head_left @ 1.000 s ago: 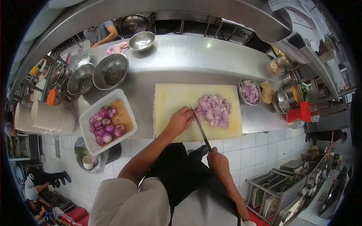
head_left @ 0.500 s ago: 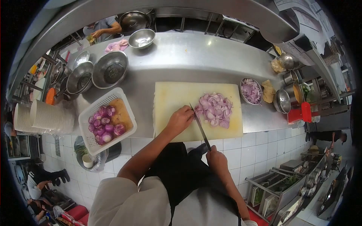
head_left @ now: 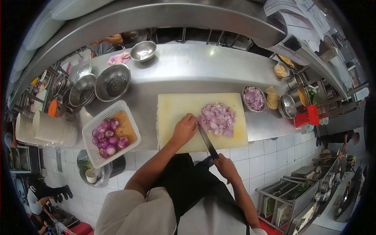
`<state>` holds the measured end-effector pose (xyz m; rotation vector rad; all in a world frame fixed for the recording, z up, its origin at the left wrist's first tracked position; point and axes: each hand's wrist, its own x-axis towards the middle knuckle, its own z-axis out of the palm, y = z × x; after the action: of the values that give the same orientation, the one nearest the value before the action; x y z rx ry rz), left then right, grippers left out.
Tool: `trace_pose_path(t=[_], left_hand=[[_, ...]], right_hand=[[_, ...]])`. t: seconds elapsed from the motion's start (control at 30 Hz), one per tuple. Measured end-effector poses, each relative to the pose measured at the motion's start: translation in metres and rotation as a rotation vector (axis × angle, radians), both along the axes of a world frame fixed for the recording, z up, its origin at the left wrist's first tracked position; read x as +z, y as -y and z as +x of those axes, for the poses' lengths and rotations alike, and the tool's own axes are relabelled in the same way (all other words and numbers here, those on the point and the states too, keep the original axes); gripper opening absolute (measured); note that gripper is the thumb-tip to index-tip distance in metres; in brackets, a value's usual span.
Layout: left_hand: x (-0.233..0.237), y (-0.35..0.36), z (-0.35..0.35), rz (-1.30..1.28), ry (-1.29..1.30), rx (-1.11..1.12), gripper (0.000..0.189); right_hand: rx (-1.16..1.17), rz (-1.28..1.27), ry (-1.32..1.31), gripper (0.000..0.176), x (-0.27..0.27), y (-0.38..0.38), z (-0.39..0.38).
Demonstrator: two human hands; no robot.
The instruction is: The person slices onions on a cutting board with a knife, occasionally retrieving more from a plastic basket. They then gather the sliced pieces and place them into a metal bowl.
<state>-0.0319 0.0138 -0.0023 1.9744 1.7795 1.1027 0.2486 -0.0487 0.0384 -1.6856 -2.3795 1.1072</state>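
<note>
My right hand (head_left: 226, 165) grips the handle of a knife (head_left: 207, 142) near the cutting board's front edge. The blade points up and to the left, its tip by my left hand (head_left: 185, 128). The fingers of my left hand are bent together on the board; whatever they press on is too small to make out. Sliced purple onion (head_left: 218, 119) lies in a pile just right of the blade, on the pale yellow cutting board (head_left: 172, 105).
A white basket (head_left: 89, 144) of peeled purple onions stands left of the board. Metal bowls (head_left: 113, 83) sit behind it. To the right is a bowl of sliced onion (head_left: 254, 98). A metal shelf (head_left: 168, 11) crosses overhead. Other people are in the background.
The view has tilted, so the board and table appear lower. The knife blade's face now shows more broadly. Both hands stay near the same parts of the board.
</note>
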Motion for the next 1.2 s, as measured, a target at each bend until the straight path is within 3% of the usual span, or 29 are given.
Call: trace_pose_path(t=[0.07,0.27,0.37,0.6,0.83,1.0,1.2], left_hand=[[-0.005,-0.008,0.000,0.007,0.024,0.043,0.026],[-0.009,-0.032,0.015,-0.138,0.375,0.034,0.037],[0.020,-0.021,0.025,0.148,0.132,0.066,0.045],[0.044,-0.005,0.075,0.277,-0.360,-0.519,0.046],[0.035,-0.047,0.053,0.064,-0.323,-0.470,0.053],[0.018,-0.057,0.029,0.024,-0.254,-0.389,0.063],[0.025,-0.032,-0.017,0.071,-0.005,0.015,0.063]], right_hand=[[0.012,0.132,0.169,0.025,0.015,0.005,0.000],[-0.179,0.405,0.157,0.023,0.036,0.009,0.001],[-0.260,0.492,0.155,0.031,0.047,0.006,0.007],[-0.291,0.536,0.203,0.043,0.057,0.000,0.009],[-0.288,0.584,0.236,0.048,0.089,0.013,0.032],[-0.364,0.492,0.324,0.043,0.124,0.034,0.064],[-0.504,0.350,0.099,0.033,0.108,0.053,0.081]])
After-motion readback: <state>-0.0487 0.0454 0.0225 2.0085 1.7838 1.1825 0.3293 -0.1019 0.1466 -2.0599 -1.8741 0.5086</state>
